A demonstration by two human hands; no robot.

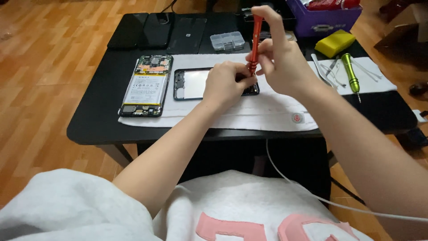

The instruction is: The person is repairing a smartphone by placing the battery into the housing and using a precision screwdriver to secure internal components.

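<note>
My right hand [278, 58] holds an orange screwdriver [255, 42] upright, its tip down at the right end of a black phone frame [189, 85]. My left hand [227, 82] rests curled on that frame, fingertips pinched around the screwdriver's lower end; what lies under them is hidden. An opened phone [146, 85] with its battery and boards showing lies to the left. Both sit on a white mat [267, 114].
A green screwdriver [351, 73], tweezers [322, 69] and white picks lie at the mat's right. A yellow sponge [335, 43], a purple box [323, 20], a clear parts box [227, 41] and dark phones [142, 29] sit at the back of the black table [96, 120].
</note>
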